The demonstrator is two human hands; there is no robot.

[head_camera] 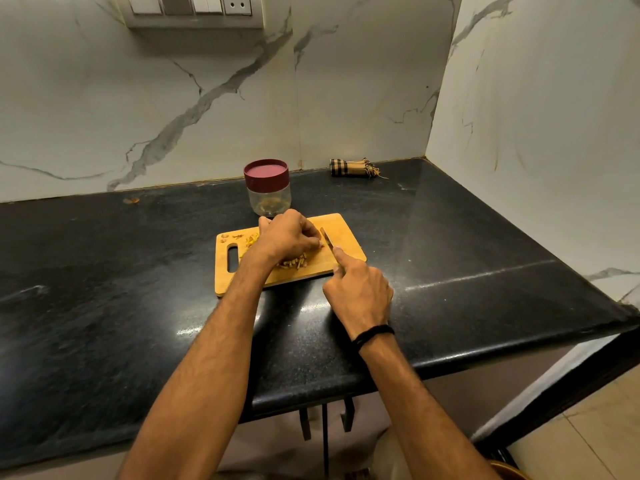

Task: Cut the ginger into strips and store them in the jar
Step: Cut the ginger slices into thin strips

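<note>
Ginger strips: short pale yellow-brown sticks heaped on the wooden cutting board near its front edge, partly under the left wrist. Left hand is knuckles up with fingers curled down, tips pinching a small ginger piece on the board just beside the blade. Right hand is wrapped round the knife handle, index finger straight along the spine, blade tip pointing away. Black band on the right wrist. Clear jar, maroon lid on, stands just behind the board. Black counter. Folded checked cloth lies by the wall.
</note>
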